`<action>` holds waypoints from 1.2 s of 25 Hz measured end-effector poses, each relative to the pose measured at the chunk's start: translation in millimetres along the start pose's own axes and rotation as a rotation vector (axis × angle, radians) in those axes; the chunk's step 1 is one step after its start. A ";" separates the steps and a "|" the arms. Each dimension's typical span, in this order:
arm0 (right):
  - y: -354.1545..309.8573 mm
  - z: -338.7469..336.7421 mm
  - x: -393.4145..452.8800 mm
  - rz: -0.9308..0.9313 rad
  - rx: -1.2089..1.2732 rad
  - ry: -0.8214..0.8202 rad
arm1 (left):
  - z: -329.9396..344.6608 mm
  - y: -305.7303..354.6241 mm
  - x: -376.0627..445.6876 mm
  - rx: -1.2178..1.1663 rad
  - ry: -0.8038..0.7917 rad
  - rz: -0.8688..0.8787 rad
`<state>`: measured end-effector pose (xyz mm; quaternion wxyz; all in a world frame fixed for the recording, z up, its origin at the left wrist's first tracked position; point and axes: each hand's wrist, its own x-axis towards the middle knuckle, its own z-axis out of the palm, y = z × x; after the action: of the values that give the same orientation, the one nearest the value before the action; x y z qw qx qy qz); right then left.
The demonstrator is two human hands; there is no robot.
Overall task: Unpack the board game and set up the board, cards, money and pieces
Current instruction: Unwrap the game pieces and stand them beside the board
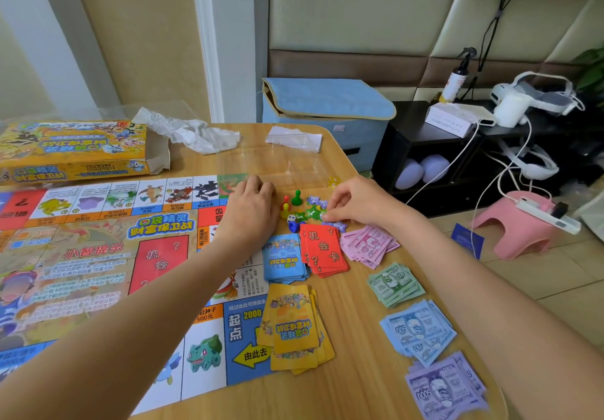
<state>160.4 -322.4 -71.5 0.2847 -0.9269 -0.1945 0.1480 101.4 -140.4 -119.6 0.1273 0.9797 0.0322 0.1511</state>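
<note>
The board (98,256) is lying unfolded on the left of the table (359,387), with the box (65,151) beyond it at the far edge. The left hand (248,207) is resting palm down on the board's right margin, fingers loosely curled, holding nothing that shows. Just beside it, the pawns (291,203) are standing upright near the dice (292,221). The right hand (353,203) is pinching at the star tokens (312,212) with thumb and fingertips; whether a token is gripped cannot be told. Nearer, the blue cards (282,257), red cards (323,249) and yellow cards (295,328) are lying in loose stacks. To their right, pink notes (369,244), green notes (394,284), blue notes (418,329) and purple notes (444,387) are lying in separate piles.
</note>
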 end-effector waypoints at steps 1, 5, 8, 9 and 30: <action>1.0 -1.3 -0.5 0.004 0.020 -0.017 | 0.1 -0.1 0.0 -0.004 0.002 0.001; -2.9 -11.3 0.9 -0.008 0.023 0.046 | -0.2 -0.1 0.9 -0.002 -0.003 0.002; -11.9 -3.4 6.8 0.019 -0.089 0.085 | -0.7 0.4 0.0 -0.006 0.000 0.001; -13.8 2.7 8.9 0.033 -0.132 0.059 | -1.0 1.1 -0.4 0.000 -0.002 0.000; -5.7 -9.9 16.5 0.171 0.333 0.021 | -0.2 0.1 0.5 0.005 -0.016 -0.002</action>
<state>177.2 -315.3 -63.0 0.4226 -0.8816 -0.0849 0.1923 101.9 -140.4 -119.2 0.1252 0.9812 0.0325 0.1432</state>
